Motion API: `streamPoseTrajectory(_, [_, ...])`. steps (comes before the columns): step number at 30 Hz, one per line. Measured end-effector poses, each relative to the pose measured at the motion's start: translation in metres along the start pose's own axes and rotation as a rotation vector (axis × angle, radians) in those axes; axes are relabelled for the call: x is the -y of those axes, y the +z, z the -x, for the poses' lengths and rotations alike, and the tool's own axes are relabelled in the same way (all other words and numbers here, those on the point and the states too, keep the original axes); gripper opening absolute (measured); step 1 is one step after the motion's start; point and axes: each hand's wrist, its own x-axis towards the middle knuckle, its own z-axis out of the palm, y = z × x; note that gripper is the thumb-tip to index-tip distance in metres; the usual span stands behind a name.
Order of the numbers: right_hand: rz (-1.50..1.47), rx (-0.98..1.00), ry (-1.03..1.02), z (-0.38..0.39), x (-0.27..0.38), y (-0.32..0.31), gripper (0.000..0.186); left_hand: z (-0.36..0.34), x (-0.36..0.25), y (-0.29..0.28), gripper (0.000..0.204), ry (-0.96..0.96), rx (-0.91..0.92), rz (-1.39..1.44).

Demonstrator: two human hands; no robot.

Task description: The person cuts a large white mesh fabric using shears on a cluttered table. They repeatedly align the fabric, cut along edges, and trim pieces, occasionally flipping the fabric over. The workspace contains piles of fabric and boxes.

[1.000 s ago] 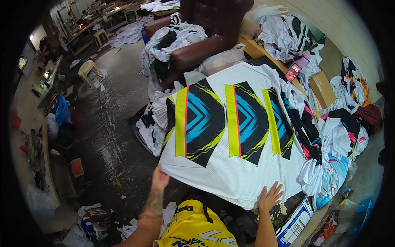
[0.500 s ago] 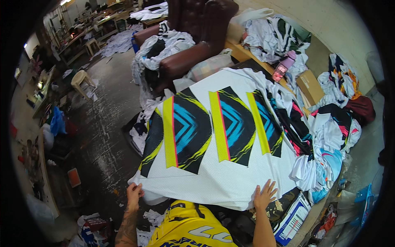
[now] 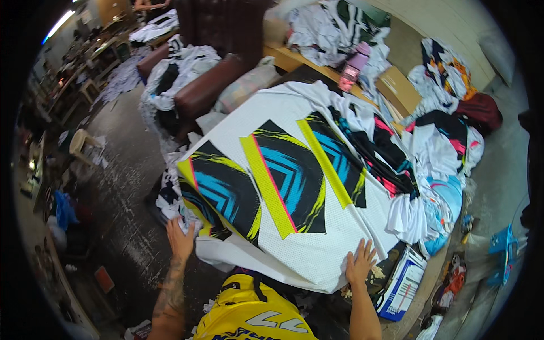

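A large white mesh fabric sheet (image 3: 340, 255) lies in front of me, printed with black panels that carry blue chevrons and yellow-green edges. My right hand (image 3: 361, 263) rests flat on its near right part, fingers spread. At the sheet's left edge, my left hand (image 3: 180, 241) reaches out with fingers extended against bunched pale cloth (image 3: 170, 207); neither hand has a visible grip on anything. The near left of the sheet is folded and rumpled. Black, pink and white printed fabric (image 3: 379, 147) lies heaped along its right side.
A brown armchair (image 3: 207, 90) piled with white cloth stands beyond the sheet. To the right are a pink bottle (image 3: 354, 65), a cardboard box (image 3: 398, 90) and clothing heaps. A blue-and-white flat package (image 3: 402, 283) lies near my right hand. A plastic stool (image 3: 85, 146) stands at left.
My left hand has let go of the sheet's near left corner and moved forward along its left edge. The printed panels have tilted and the left part is folded. My right hand stays on the fabric.
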Motion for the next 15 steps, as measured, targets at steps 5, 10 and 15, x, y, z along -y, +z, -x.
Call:
streamPoseTrajectory(5, [-0.061,0.051,-0.245,0.041,0.065,0.015,0.084,-0.154,-0.055,0.048,0.080,0.236,0.075,-0.204])
streamPoseTrajectory(10, [0.066,0.152,-0.203,0.050,0.091,0.040,0.087,-0.243,-0.123,0.145,0.103,0.234,0.281,-0.363])
streamPoseTrajectory(15, [0.278,0.153,0.016,-0.083,0.023,-0.008,0.082,-0.300,-0.262,0.241,0.101,0.455,0.482,-0.251])
